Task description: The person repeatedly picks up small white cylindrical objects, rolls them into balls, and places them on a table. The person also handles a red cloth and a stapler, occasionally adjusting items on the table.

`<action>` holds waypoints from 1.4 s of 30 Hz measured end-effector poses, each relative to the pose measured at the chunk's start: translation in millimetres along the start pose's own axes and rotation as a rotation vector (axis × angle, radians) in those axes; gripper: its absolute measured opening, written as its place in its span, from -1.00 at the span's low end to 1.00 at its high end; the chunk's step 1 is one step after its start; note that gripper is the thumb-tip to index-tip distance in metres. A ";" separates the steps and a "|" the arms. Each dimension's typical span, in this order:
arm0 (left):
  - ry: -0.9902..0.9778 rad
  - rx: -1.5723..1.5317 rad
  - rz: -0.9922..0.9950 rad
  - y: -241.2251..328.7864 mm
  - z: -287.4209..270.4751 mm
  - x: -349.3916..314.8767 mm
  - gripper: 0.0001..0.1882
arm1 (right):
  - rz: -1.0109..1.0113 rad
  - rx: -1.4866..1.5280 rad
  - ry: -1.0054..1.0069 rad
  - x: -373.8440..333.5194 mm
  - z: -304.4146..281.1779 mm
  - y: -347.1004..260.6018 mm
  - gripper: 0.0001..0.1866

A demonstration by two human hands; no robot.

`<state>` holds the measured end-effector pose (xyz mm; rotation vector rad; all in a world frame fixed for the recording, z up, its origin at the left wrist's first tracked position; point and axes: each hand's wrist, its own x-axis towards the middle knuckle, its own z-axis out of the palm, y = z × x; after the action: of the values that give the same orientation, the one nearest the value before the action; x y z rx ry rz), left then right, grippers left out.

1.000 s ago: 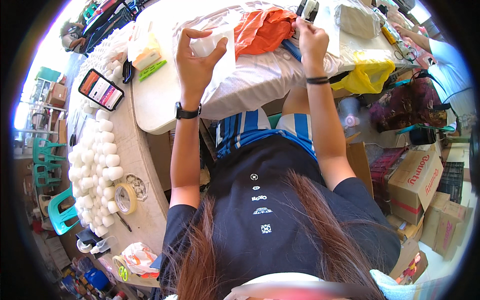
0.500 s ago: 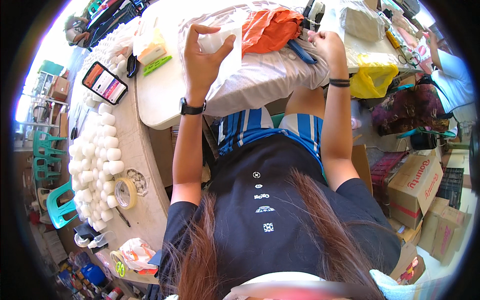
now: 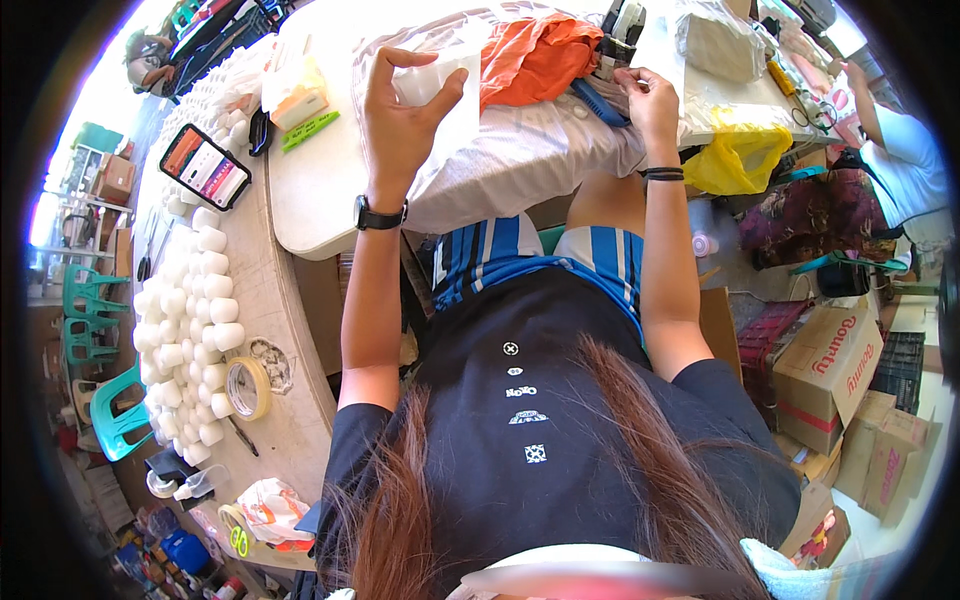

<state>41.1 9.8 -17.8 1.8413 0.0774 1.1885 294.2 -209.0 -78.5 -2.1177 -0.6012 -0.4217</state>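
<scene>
Over the cloth-covered table, my left hand (image 3: 400, 120) curves its thumb and fingers around a small white cup-shaped piece (image 3: 420, 85). Its outline is washed out against the white behind it. To the right, my right hand (image 3: 650, 105) is closed in a pinch, and whatever lies between the fingertips is too small to make out. Crumpled orange plastic (image 3: 535, 62) lies between my hands. A curved blue strip (image 3: 600, 103) and a black device (image 3: 622, 35) are close to the right fingertips. Pale cloth (image 3: 540, 150) drapes over the table edge.
Many white cups (image 3: 190, 340) crowd the left table, beside a phone (image 3: 206, 167), a tape roll (image 3: 248, 388) and a pen (image 3: 243, 437). A yellow bag (image 3: 738, 155) hangs at right. Another person (image 3: 910, 170) sits at far right, near cardboard boxes (image 3: 825, 370).
My right hand has shifted slightly down and left, its fingers still pinched. My left hand keeps nearly the same pose on the white piece. The whole view has slid slightly left.
</scene>
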 end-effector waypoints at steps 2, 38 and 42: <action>-0.001 0.001 0.001 -0.9 0.0 -0.1 -0.61 | 0.025 0.053 -0.065 2.5 -6.8 -1.7 -0.80; 0.037 0.239 0.328 15.1 8.0 -10.1 -0.67 | 0.099 0.690 -0.684 -36.8 -26.2 -196.1 -0.65; 0.005 0.219 0.256 11.4 4.5 -7.7 -0.64 | 0.072 0.689 -0.746 -49.7 -36.4 -190.8 -0.68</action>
<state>35.9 -3.4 -15.6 2.0866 -0.0284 1.4063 143.8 -155.7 42.9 -1.5616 -0.9176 0.5854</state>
